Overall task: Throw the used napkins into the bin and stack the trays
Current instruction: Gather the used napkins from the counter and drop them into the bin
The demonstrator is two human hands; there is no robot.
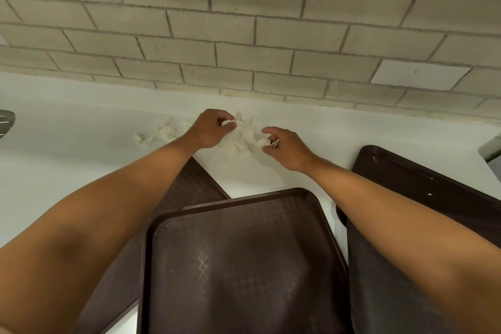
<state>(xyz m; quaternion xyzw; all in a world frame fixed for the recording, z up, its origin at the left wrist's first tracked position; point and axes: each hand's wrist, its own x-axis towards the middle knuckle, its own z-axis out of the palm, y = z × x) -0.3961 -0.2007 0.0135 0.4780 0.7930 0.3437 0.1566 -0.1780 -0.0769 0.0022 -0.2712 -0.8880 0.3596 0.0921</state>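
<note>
My left hand (pixel 210 129) and right hand (pixel 282 148) each pinch into the napkin pile (pixel 240 138) between them; more scraps (pixel 157 134) lie left of my left hand. No bin in sight, and three trays (pixel 244 260) under my forearms remain unstacked.
</note>
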